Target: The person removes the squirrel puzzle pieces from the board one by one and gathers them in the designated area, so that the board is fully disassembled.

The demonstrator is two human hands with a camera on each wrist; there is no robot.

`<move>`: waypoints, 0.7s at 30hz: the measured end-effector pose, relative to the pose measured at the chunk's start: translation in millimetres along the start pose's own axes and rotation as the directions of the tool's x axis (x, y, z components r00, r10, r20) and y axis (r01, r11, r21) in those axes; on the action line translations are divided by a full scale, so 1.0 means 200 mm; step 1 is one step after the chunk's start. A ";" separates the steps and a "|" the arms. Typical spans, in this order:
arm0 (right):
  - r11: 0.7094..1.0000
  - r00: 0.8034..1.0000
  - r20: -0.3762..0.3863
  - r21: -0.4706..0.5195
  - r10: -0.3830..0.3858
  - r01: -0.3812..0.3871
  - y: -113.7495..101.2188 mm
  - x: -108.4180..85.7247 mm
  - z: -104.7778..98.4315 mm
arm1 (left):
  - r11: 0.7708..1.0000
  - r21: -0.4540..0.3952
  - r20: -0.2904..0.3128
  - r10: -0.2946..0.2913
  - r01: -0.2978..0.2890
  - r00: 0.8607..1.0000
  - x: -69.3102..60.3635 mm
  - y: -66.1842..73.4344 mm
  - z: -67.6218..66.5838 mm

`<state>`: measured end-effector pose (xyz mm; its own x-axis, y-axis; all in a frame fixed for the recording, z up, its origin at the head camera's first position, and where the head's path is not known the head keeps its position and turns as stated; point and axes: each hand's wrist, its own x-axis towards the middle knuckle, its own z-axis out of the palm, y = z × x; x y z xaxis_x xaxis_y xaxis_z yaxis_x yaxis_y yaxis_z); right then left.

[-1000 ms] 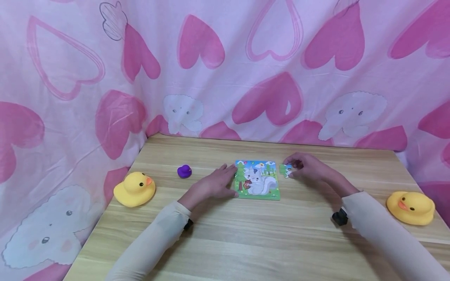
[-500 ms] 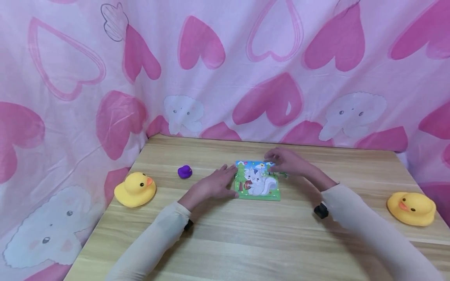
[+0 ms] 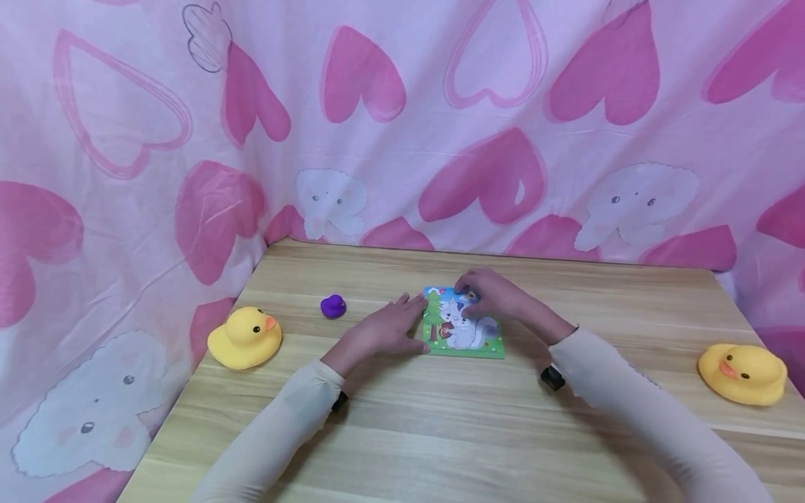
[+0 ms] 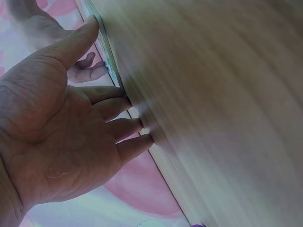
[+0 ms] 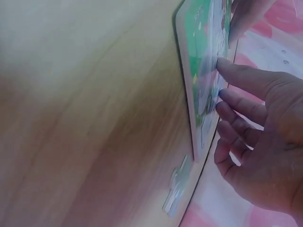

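Note:
A square jigsaw puzzle (image 3: 462,339) with a cartoon squirrel lies flat on the wooden table. My left hand (image 3: 383,328) rests along its left side, fingers extended; in the left wrist view its thumb meets the puzzle's edge (image 4: 105,40). Over the upper right part reaches my right hand (image 3: 497,297), thumb and bent fingers spaced apart. The right wrist view puts these fingertips on or just above the picture surface. Loose puzzle pieces (image 5: 176,184) lie beside the board there, hidden behind the right arm in the head view.
A small purple duck (image 3: 333,306) sits left of the puzzle. Larger yellow ducks stand further out, one on the left (image 3: 245,339) and one on the right (image 3: 742,374). A pink heart-print curtain (image 3: 390,154) hangs behind the wooden table (image 3: 440,433).
My right hand has let go of the loose puzzle piece right of the board and moved left over the puzzle's upper part. My left hand has stayed at the left edge.

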<state>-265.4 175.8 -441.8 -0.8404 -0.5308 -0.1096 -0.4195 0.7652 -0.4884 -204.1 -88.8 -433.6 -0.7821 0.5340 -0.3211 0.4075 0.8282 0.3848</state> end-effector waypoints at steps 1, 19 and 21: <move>1.000 1.000 0.002 -0.005 0.003 -0.003 -0.01 0.00 0.00 | 1.000 0.002 0.000 0.000 0.000 1.000 0.00 0.00 0.00; 0.995 0.995 -0.010 0.035 0.095 -0.095 -0.09 0.00 0.01 | 1.000 0.022 -0.006 0.016 -0.016 1.000 0.00 -0.01 0.00; 0.995 0.996 -0.012 0.047 0.088 -0.087 -0.08 0.00 0.01 | 1.000 0.020 -0.004 0.018 -0.018 1.000 0.00 -0.01 0.00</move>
<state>-257.5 163.1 -435.9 -0.8781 -0.4571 -0.1417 -0.3281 0.7906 -0.5170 -205.1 -89.4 -433.9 -0.7766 0.5481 -0.3106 0.4306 0.8217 0.3735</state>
